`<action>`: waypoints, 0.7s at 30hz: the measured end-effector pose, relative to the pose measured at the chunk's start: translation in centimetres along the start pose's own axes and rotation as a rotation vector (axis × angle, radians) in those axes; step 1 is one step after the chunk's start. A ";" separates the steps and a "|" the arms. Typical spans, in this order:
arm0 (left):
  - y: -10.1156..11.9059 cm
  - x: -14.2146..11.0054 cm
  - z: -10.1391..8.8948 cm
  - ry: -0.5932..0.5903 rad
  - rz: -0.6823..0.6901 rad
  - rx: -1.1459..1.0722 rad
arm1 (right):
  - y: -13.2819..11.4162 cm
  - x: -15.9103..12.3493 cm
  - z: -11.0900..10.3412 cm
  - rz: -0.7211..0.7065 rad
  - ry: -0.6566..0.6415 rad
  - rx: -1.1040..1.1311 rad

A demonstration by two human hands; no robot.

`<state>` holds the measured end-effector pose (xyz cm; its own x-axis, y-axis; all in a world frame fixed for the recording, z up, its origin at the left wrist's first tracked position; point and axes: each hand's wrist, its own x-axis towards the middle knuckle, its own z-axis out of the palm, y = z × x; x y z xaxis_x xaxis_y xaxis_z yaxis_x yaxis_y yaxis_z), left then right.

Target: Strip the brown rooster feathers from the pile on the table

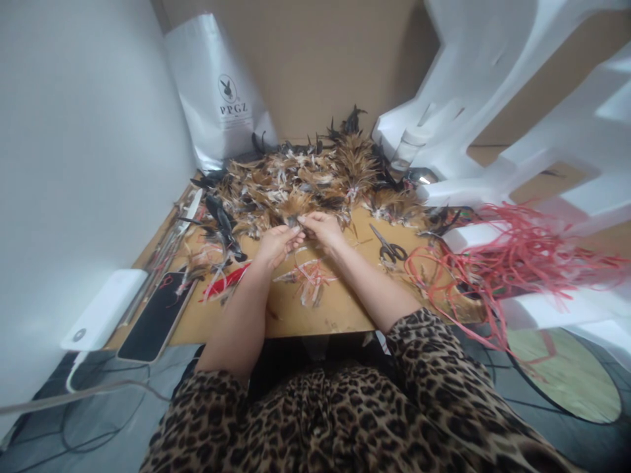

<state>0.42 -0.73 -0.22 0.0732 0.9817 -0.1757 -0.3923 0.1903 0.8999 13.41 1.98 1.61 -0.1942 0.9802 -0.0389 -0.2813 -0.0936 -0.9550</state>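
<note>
Both hands meet over the middle of the table, at the near edge of a heap of brown feathers (276,177). Between them is a small bunch of feathers (294,205), brown at its top and greyish lower down. My left hand (280,246) pinches its lower end with thumb and fingers. From the other side, my right hand (323,230) has its fingertips closed on the same bunch. Below the hands lie pale and red strip scraps (310,279) on the yellowish tabletop (340,315). Fine detail at the fingertips is too small to make out.
Black-handled scissors (389,246) lie right of my hands. Red strips (522,256) spill over white foam at the right. A phone (156,318) and a white power bank (104,309) rest at the left edge. Behind stand a silver bag (211,98) and a clear jar (408,148).
</note>
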 end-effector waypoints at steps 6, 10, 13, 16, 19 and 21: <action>0.4 -0.2 0.2 0.040 0.052 0.039 | -0.1 0.0 -0.1 0.014 -0.023 0.036; 0.7 -0.5 0.5 0.044 0.056 0.100 | 0.1 0.2 -0.3 0.022 -0.009 -0.008; 0.7 -0.5 0.6 0.026 0.044 0.117 | 0.2 0.3 -0.4 -0.006 0.004 -0.033; 0.5 -0.5 0.5 -0.007 0.038 0.100 | 0.3 0.3 -0.4 -0.039 -0.001 -0.044; 0.4 -0.5 0.3 -0.042 0.047 0.080 | 0.3 0.1 -0.3 -0.068 -0.010 -0.047; 0.4 -0.5 0.3 -0.048 0.052 0.088 | 0.2 0.1 -0.4 -0.081 -0.018 -0.066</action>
<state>0.51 -1.15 0.40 0.0993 0.9888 -0.1110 -0.3146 0.1370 0.9393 13.73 2.14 1.33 -0.1906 0.9807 0.0440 -0.2342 -0.0019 -0.9722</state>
